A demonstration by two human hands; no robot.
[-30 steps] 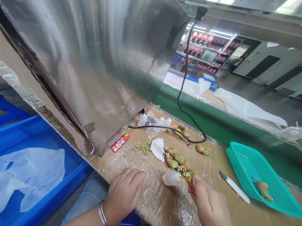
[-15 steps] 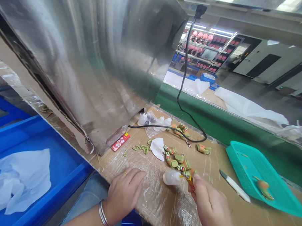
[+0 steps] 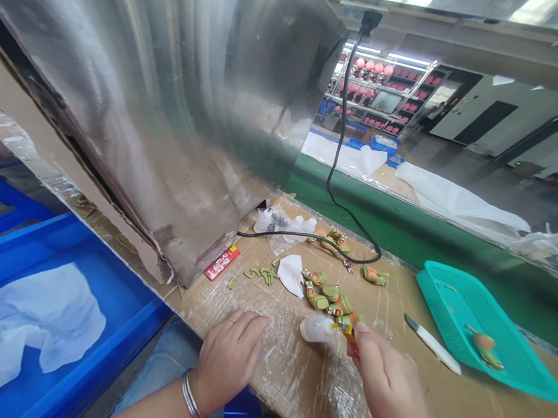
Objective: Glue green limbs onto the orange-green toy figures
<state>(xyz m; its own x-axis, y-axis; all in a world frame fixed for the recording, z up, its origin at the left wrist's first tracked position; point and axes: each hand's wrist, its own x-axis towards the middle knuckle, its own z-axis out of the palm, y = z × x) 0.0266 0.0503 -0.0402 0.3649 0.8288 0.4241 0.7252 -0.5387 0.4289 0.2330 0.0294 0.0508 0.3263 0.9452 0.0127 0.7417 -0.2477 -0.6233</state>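
My left hand (image 3: 233, 355) lies palm down on the near edge of the cardboard-covered table, fingers stretched out, holding nothing. In my right hand (image 3: 383, 374) is a small yellow-and-red lighter (image 3: 349, 333) with a metal top, gripped between thumb and fingers. Its top end is close to the nozzle of a translucent white squeeze bottle (image 3: 317, 329), which appears to lie on its side; whether they touch, I cannot tell. Just beyond the bottle sit several green and orange figurine pieces (image 3: 331, 294). A white paper scrap (image 3: 291, 275) and small curved green pieces (image 3: 267, 275) are left of them.
A teal basket (image 3: 521, 373) holding one figurine piece stands right, beside a white-handled knife (image 3: 434, 345). More bottles (image 3: 301, 227) and a black cord (image 3: 339, 156) lie behind. A red box (image 3: 222, 262) touches the large metal sheet (image 3: 208, 138). Blue bin (image 3: 129, 344) at left.
The white sheet in the blue bin has shifted and spread to the right. My two hands, the lighter and the bottle are nearly where they were.
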